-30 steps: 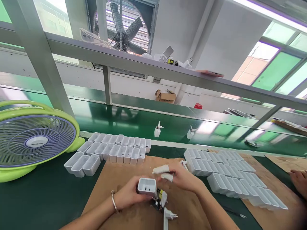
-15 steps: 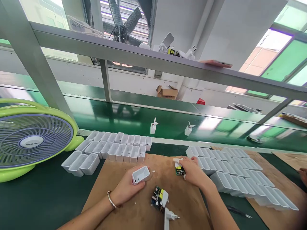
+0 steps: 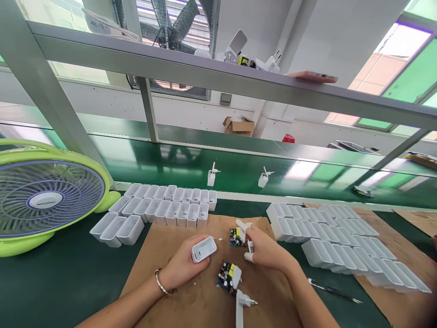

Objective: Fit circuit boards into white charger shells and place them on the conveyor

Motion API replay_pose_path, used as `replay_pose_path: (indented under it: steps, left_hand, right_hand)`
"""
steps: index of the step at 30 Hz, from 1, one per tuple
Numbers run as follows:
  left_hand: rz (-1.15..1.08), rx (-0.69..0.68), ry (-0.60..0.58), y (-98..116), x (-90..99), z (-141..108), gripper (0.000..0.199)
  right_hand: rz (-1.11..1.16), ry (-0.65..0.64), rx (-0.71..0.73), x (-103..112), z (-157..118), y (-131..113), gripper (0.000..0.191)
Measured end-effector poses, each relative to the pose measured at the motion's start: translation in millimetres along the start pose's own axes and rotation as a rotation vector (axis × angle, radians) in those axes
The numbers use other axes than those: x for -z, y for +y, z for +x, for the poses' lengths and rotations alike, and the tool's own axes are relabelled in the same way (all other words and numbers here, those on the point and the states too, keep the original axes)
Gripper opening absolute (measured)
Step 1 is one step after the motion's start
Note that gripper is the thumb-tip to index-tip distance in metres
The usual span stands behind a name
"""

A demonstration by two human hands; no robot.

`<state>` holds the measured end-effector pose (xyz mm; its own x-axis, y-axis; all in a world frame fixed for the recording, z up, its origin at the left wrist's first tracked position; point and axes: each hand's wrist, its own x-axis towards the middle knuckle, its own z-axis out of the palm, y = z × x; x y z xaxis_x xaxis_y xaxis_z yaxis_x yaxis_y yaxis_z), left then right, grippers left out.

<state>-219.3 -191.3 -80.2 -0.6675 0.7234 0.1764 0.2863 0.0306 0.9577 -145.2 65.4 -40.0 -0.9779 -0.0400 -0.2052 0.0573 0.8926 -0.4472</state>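
While left hand holds casing: two circuit boards (both bare).

Bright daylight is admitted through the windows at upper right; white glare is cast along the green conveyor belt. Shadows are faint. Bowing of the metal rail is recorded toward the frame edges; a dark blur occupies the lower right corner.

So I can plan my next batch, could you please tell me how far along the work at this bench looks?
Done: two white plug units stand on the green conveyor belt, apparently finished. In hand: the left hand holds a white plastic case; the right hand holds a white plug piece beside a circuit board. Still waiting: another board on the brown mat, and rows of cases.
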Motion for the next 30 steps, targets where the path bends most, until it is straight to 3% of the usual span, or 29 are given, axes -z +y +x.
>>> replay_pose_path:
  steps: [6, 10, 14, 18, 20, 23, 27, 30]
  left_hand:
    - [0.024, 0.008, -0.010, -1, -0.1, -2, 0.034]
    - [0.137, -0.054, 0.087, -5, 1.6, -6, 0.046]
    - [0.214, -0.108, 0.131, -8, 2.1, -8, 0.060]
    - [0.250, -0.127, 0.174, -10, 1.7, -8, 0.058]
    - [0.262, -0.123, 0.198, -10, 2.0, -7, 0.052]
    - [0.282, -0.130, 0.224, -11, 3.2, -6, 0.048]
    - [0.346, -0.144, 0.189, -12, 3.8, -7, 0.056]
    - [0.374, -0.139, 0.165, -13, 3.1, -7, 0.063]
  right_hand:
    - [-0.004, 0.011, 0.022, -1, 5, 2, 0.051]
    - [0.030, 0.066, 0.023, -1, 13, 6, 0.048]
    - [0.071, 0.162, 0.067, 2, 14, 2, 0.045]
    - [0.118, 0.294, 0.137, -1, 8, -11, 0.050]
    - [0.177, 0.382, 0.194, -5, 2, -21, 0.055]
    - [0.278, 0.510, 0.334, -13, -7, -38, 0.047]
    - [0.284, 0.614, 0.561, -24, -13, -56, 0.051]
    - [0.302, 0.680, 0.644, -34, -11, -60, 0.053]
